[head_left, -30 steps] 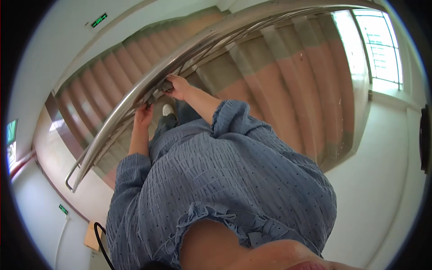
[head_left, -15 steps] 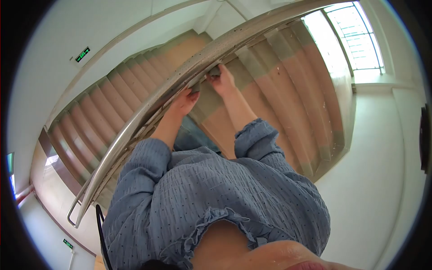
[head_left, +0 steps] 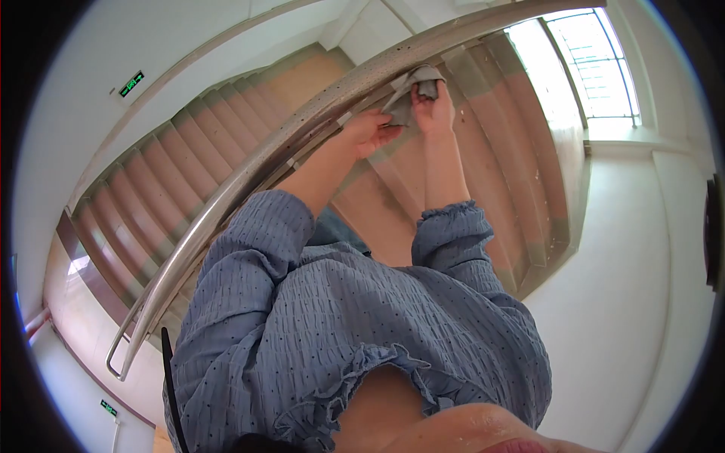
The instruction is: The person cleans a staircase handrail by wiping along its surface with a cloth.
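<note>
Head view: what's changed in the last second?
Left hand and right hand moved along the handrail, toward the picture's upper right. The grey cloth went along, now showing more. Unchanged: right hand holds cloth; handrail fixed.

Green wall signs (head_left: 131, 84), lettering illegible

Grey cloth (head_left: 400, 109): crumpled, bunched in my right hand (head_left: 435, 115), part spread toward my left hand (head_left: 368, 134) | metal handrail (head_left: 332, 98): silvery, dark-speckled, beside cloth
</note>
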`<state>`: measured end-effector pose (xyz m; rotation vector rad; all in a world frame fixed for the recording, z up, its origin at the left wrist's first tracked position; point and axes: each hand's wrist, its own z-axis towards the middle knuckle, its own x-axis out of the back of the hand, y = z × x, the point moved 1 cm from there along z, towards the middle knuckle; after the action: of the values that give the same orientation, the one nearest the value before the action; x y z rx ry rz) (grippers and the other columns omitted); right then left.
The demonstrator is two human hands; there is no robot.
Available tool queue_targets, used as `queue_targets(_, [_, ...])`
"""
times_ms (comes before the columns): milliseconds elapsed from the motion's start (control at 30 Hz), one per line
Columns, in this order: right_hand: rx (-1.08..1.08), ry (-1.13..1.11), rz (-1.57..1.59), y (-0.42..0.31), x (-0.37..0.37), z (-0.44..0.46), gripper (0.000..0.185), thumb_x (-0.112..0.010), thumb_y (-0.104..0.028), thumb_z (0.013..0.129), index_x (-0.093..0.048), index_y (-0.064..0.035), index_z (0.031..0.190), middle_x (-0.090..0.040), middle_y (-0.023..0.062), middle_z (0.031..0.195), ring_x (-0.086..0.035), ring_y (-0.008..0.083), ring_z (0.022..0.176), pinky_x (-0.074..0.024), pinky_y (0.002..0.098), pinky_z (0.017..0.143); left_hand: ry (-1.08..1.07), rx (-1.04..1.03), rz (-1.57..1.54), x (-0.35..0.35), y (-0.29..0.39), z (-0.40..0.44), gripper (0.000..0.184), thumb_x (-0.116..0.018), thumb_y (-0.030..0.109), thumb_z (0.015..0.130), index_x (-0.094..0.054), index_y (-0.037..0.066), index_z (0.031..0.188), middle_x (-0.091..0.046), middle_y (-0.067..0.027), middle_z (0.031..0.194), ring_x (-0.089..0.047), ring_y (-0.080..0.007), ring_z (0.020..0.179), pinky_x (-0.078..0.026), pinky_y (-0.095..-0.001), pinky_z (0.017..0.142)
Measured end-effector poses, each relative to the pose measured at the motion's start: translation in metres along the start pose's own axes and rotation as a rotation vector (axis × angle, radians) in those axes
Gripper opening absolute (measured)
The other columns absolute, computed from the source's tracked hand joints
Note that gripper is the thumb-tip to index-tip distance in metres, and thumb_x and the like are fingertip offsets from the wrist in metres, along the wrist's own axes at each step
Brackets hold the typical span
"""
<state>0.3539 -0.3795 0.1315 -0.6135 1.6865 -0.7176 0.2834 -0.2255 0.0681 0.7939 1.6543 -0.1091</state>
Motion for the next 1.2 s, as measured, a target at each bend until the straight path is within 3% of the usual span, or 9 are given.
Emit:
queue_targets(167, [0.384, -0.084, -0.370, -0.035, -0.029, -0.015, 0.026, -0.053, -0.018, 0.103, -0.061, -0.0070, 0.126, -0.065, 0.0079, 0.118, -0.062, 0.0211, 0.104, -0.0548, 0.0416, 0.085, -0.032, -0.378, 0.694, -0.039, 0.055, -0.015, 0.020, -0.056, 0.006, 0.094, -0.070, 0.004, 0.108, -0.070, -0.0093, 0.096, -0.068, -0.0189, 0.091, -0.058, -0.0344, 0.080])
queue_targets(233, [0.443, -0.115, -0.469, -0.044, -0.045, -0.011, 0.026, -0.053, -0.018, 0.103, -0.064, -0.0071, 0.124, -0.065, 0.0079, 0.118, -0.062, 0.0210, 0.104, -0.0544, 0.0403, 0.084, 0.072, -0.610, 1.108, -0.044, 0.096, -0.020, 0.024, -0.055, 0.007, 0.090, -0.071, 0.005, 0.108, -0.072, -0.0103, 0.091, -0.070, -0.0253, 0.088, -0.057, -0.0401, 0.081])
queue_targets(300, [0.499, -0.150, -0.573, -0.051, -0.052, -0.015, 0.026, -0.053, -0.017, 0.103, -0.066, -0.0073, 0.123, -0.065, 0.0080, 0.119, -0.062, 0.0208, 0.104, -0.0541, 0.0389, 0.083, 0.212, -1.114, 1.482, -0.052, 0.126, -0.038, 0.025, -0.058, 0.007, 0.089, -0.071, 0.010, 0.109, -0.071, -0.0092, 0.110, -0.066, -0.0300, 0.103, -0.052, -0.0443, 0.092])
queue_targets(400, [0.889, -0.252, -1.184, -0.054, -0.061, -0.023, 0.024, -0.055, -0.014, 0.100, -0.072, -0.0104, 0.116, -0.065, 0.0112, 0.120, -0.063, 0.0272, 0.105, -0.0533, 0.0385, 0.082, 0.293, -1.319, 2.071, -0.038, 0.156, -0.052, 0.054, -0.077, 0.012, 0.074, -0.065, 0.013, 0.127, -0.048, -0.0180, 0.149, -0.042, -0.0347, 0.139, -0.034, -0.0405, 0.116])
queue_targets(533, [1.317, -0.464, -1.652, -0.033, -0.049, -0.040, 0.025, -0.066, -0.010, 0.088, -0.075, -0.0169, 0.109, -0.060, 0.0106, 0.128, -0.058, 0.0316, 0.113, -0.0464, 0.0417, 0.095, 0.344, -1.436, 2.387, 0.021, 0.147, -0.064, 0.044, -0.065, 0.007, 0.081, -0.064, 0.003, 0.125, -0.057, -0.0210, 0.138, -0.052, -0.0386, 0.128, -0.043, -0.0440, 0.107])
queue_targets(600, [1.448, -0.499, -1.829, -0.028, -0.039, -0.046, 0.028, -0.069, -0.009, 0.083, -0.076, -0.0185, 0.109, -0.058, 0.0095, 0.131, -0.056, 0.0318, 0.116, -0.0434, 0.0422, 0.099, 0.350, -1.577, 2.224, 0.030, 0.136, -0.069, 0.026, -0.058, 0.008, 0.088, -0.070, 0.013, 0.111, -0.062, -0.0050, 0.131, -0.056, -0.0290, 0.122, -0.045, -0.0442, 0.102])
queue_targets(867, [1.133, -0.559, -1.902, -0.013, -0.033, -0.045, 0.026, -0.071, -0.008, 0.078, -0.074, -0.0147, 0.103, -0.060, 0.0057, 0.110, -0.059, 0.0305, 0.107, -0.0477, 0.0430, 0.091, 0.319, -1.269, 2.303, 0.016, 0.118, -0.069, 0.040, -0.059, 0.007, 0.086, -0.062, 0.014, 0.126, -0.059, -0.0070, 0.131, -0.053, -0.0252, 0.126, -0.045, -0.0412, 0.102])
queue_targets(1100, [1.048, -0.619, -1.799, -0.006, -0.036, -0.036, 0.025, -0.072, -0.006, 0.077, -0.073, -0.0120, 0.102, -0.059, 0.0113, 0.124, -0.061, 0.0297, 0.108, -0.0518, 0.0399, 0.090, 0.195, -0.942, 2.040, 0.029, 0.124, -0.024, 0.058, -0.058, 0.007, 0.089, -0.048, 0.022, 0.144, -0.060, -0.0102, 0.129, -0.059, -0.0321, 0.119, -0.051, -0.0427, 0.096])
queue_targets(1200, [0.874, -0.496, -1.568, -0.001, -0.037, -0.036, 0.027, -0.077, -0.014, 0.078, -0.072, -0.0125, 0.105, -0.056, 0.0152, 0.129, -0.063, 0.0259, 0.102, -0.0517, 0.0370, 0.089, 0.146, -0.746, 1.925, 0.018, 0.138, -0.009, 0.047, -0.056, 0.004, 0.084, -0.061, 0.012, 0.130, -0.063, -0.0178, 0.126, -0.059, -0.0360, 0.117, -0.049, -0.0438, 0.097])
